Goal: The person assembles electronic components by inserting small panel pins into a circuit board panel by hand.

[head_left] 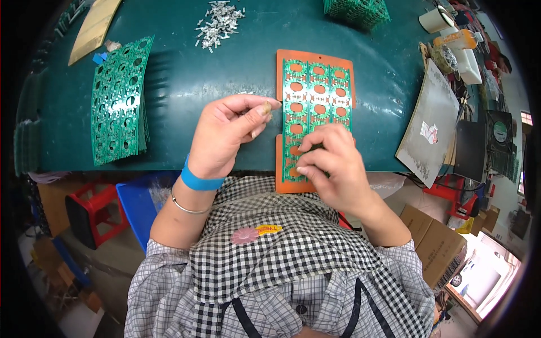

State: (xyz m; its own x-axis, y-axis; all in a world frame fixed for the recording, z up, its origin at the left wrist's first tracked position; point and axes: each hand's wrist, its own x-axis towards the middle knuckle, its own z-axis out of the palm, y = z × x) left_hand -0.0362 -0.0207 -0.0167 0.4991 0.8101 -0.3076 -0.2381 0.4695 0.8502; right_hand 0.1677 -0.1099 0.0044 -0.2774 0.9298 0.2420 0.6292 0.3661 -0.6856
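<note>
A: Head view; right hand [332, 166] lies on the green circuit-board panel with round cut-outs [316, 107], fingers curled, fingertips pressing its near end; panel sits in the flat orange carrier tray [282, 163] at the near edge of the dark green table mat [186, 84].

B: Left hand?

A: Left hand [228, 135] is raised just left of the tray; thumb and forefinger pinched shut, seemingly on a few small silver metal parts [247, 93]; too tiny to be sure.

B: Supply?

A: Loose heap of the same silver parts [220, 23] at the far side; stack of green hole-punched boards [119, 101] well left; grey sheet [431, 127] on the right.

B: Tip for the step?

A: My judgement: keep the panel pinned flat with the right hand; bring one part at a time; seat it square beside its cut-out; avoid nudging the tray off the edge.
</note>
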